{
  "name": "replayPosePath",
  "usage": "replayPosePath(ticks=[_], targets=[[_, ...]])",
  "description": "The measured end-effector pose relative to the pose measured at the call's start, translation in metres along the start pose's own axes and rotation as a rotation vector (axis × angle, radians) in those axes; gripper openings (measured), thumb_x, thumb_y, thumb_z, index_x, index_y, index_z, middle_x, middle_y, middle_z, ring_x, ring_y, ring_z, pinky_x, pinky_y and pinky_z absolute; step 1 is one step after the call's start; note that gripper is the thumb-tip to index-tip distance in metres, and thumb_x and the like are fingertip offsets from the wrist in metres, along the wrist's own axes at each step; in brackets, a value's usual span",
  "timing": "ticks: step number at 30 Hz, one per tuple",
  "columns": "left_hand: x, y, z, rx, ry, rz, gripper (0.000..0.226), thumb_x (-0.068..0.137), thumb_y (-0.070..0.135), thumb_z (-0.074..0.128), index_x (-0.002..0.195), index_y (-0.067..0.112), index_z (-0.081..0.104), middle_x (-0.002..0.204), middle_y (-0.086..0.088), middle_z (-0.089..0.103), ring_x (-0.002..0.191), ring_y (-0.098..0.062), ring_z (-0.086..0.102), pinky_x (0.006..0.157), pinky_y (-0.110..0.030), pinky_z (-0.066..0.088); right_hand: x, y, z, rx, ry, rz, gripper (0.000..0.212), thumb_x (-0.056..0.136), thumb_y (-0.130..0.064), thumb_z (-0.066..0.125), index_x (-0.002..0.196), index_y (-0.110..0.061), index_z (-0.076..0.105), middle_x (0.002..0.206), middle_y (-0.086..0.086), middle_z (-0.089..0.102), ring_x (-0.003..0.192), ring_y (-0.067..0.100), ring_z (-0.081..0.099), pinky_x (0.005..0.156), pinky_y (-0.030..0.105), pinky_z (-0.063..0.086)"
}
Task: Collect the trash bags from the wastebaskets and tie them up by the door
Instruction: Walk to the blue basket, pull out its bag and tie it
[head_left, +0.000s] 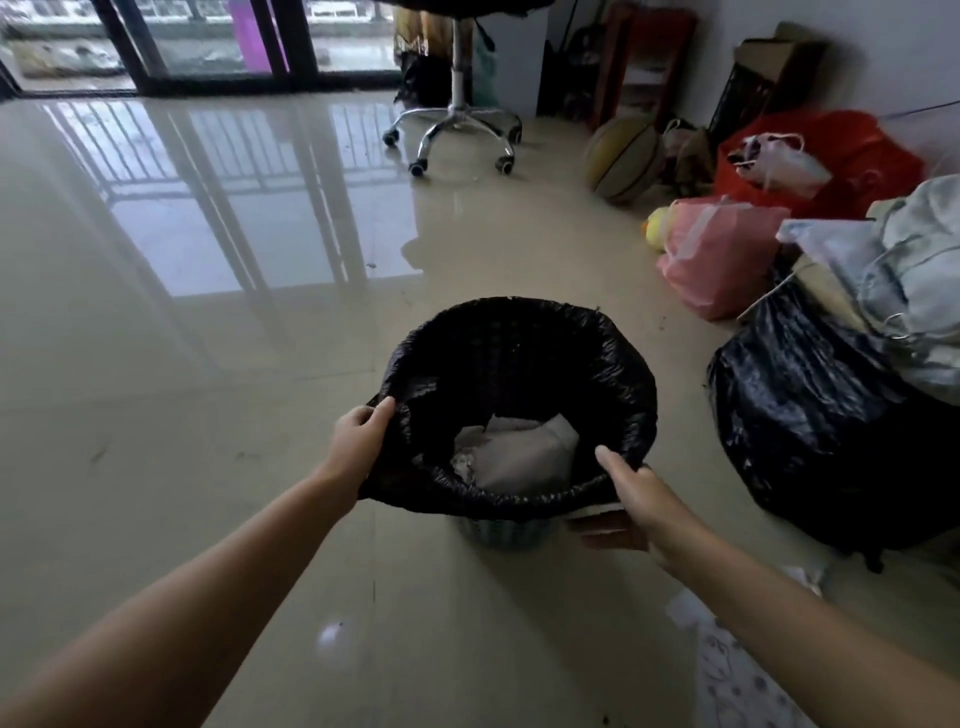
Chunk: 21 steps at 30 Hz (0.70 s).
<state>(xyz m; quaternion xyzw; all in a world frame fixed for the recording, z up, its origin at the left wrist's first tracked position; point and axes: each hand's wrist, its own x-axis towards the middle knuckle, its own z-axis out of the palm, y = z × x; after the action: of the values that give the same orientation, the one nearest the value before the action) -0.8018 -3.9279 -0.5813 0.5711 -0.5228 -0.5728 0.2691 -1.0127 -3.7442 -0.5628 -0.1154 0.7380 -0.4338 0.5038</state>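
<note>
From the head camera, the black trash bag is sitting at the centre of the view, its mouth folded over the rim of a small wastebasket whose pale woven base is peeking out at 6 o'clock beneath it. The left hand is pinching the bag's edge at 9 o'clock, fingers curled round the film. The right hand is taking hold of the rim at 4 o'clock, thumb lying over the bag's edge and fingers wrapping underneath; a pale strip is showing under those fingers, and I cannot tell what it is.

The film is looking thin, soft and slick, likely to stretch or tear under a sharp tug. Crumpled grey paper is lying inside, so the load is probably light. The gathered rim, taken on opposite sides, seems the sensible place for a grip.

At 3 o'clock a full black sack piled with clothing is standing near the wastebasket, with a pink bag at 1 o'clock. A swivel chair is standing well apart at 12 o'clock, a basketball further right. The glossy floor toward 9 o'clock offers the freer path.
</note>
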Motion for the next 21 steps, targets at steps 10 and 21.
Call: replayPosePath(ticks=[10, 21], targets=[[-0.009, -0.027, -0.024, 0.31, 0.002, -0.421, 0.074, 0.078, 0.061, 0.061, 0.119, 0.003, 0.041, 0.121, -0.017, 0.049, 0.111, -0.032, 0.053, 0.08, -0.038, 0.048, 0.022, -0.008, -0.017, 0.491, 0.153, 0.035, 0.049, 0.095, -0.051, 0.037, 0.113, -0.009, 0.053, 0.088, 0.009, 0.062, 0.079, 0.022, 0.06, 0.063, 0.036, 0.049], [-0.016, -0.007, 0.002, -0.413, -0.207, -0.55, 0.03, 0.092, -0.001, 0.041, 0.066, 0.013, 0.047, 0.038, 0.001, 0.047, 0.033, -0.007, 0.034, 0.04, -0.018, 0.048, 0.019, -0.013, -0.043, 0.523, 0.134, -0.014, 0.019, 0.091, -0.018, 0.057, 0.074, -0.015, 0.048, 0.062, -0.001, 0.044, 0.032, 0.004, 0.033, 0.032, 0.015, 0.023]])
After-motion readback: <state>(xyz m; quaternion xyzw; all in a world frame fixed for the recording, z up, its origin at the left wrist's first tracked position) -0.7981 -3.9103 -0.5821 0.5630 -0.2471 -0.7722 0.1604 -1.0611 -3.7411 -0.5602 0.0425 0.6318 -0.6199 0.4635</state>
